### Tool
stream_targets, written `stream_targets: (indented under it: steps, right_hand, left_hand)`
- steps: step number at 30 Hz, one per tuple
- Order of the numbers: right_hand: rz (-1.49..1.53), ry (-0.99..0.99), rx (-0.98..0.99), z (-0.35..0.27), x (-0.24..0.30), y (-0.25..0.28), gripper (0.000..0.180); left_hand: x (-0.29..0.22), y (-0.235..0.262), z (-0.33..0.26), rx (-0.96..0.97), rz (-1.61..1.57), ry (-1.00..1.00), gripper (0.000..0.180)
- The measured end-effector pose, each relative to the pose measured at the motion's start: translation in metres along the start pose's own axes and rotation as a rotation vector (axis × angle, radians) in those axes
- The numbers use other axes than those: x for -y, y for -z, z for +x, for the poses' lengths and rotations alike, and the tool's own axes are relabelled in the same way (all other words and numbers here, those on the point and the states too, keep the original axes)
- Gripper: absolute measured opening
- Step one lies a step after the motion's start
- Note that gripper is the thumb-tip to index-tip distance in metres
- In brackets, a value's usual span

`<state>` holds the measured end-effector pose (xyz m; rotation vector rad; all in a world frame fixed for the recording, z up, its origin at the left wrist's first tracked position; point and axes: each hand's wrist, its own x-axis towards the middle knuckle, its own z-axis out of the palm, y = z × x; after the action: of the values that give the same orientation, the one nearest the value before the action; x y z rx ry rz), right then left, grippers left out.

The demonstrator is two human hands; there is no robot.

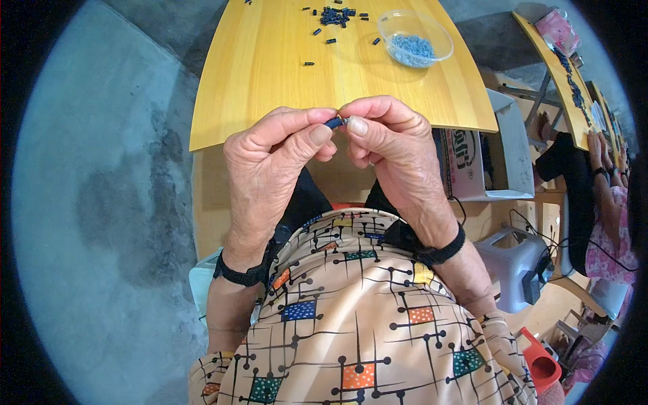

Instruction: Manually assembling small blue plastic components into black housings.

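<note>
Left hand, head view: left hand (263,145) pinching the dark piece between thumb and forefinger; other fingers curled in.
Right hand, head view: right hand (399,145) has thumb and forefinger pressed together on a pale bit (346,121) at the piece's right end; separate part or the piece's own tip, too small to tell.
Dark piece: small tube-like dark piece (333,123) between both hands' fingertips, seen against the near strip of table; height above the top unclear.
Step in hand: judged as fine fitting or adjusting at the piece's end, both hands meeting.
Next move: probably calls for a steady left pinch, ends lined up, light right-hand push or twist; slipping off the tiny end looks the main risk.
Supply: pile of dark pieces (335,17) toward the far side, strays around it; clear tub (442,57) to its right, holding blue-tinted bits (413,47).
Table edges: yellow table (263,74) has its near edge just behind the hands; a dropped part could go over.
Room: bare wood between hands and pile, wide to the left; tub limits reach at far right.
Right side: white crate (509,145) below the right edge; co-worker's hand (595,147) at another table, well apart.
</note>
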<state>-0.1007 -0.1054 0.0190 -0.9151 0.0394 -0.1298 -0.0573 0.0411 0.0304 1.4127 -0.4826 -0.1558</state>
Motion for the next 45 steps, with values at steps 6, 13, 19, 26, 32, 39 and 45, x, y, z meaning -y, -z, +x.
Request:
stream_targets:
  steps: [6,13,19,26,32,39,45]
  right_hand:
    - [0.010,-0.002,0.013,-0.001,0.000,0.001,0.013]
    - [-0.161,0.073,0.008,-0.002,-0.001,0.003,0.012]
    - [-0.446,0.320,0.034,-0.006,0.001,0.001,0.011]
    - [-0.604,0.516,0.044,-0.006,-0.006,0.001,0.014]
    - [-0.478,0.336,0.014,-0.011,-0.003,-0.002,0.013]
    - [-0.345,0.204,-0.060,-0.013,-0.007,-0.002,0.010]
    - [-0.490,0.341,-0.055,-0.013,-0.009,-0.002,0.007]
  left_hand:
    - [-0.002,-0.001,-0.003,-0.033,-0.086,0.052,0.017]
    - [0.000,0.002,-0.005,-0.046,-0.168,0.108,0.016]
    - [0.008,0.004,-0.008,-0.016,-0.292,0.122,0.013]
    - [0.014,0.001,-0.011,-0.028,-0.447,0.182,0.015]
    - [0.012,-0.003,-0.015,-0.082,-0.372,0.148,0.016]
    - [0.012,-0.005,-0.017,-0.142,-0.037,-0.037,0.010]
    - [0.011,-0.008,-0.018,-0.144,0.251,-0.264,0.010]
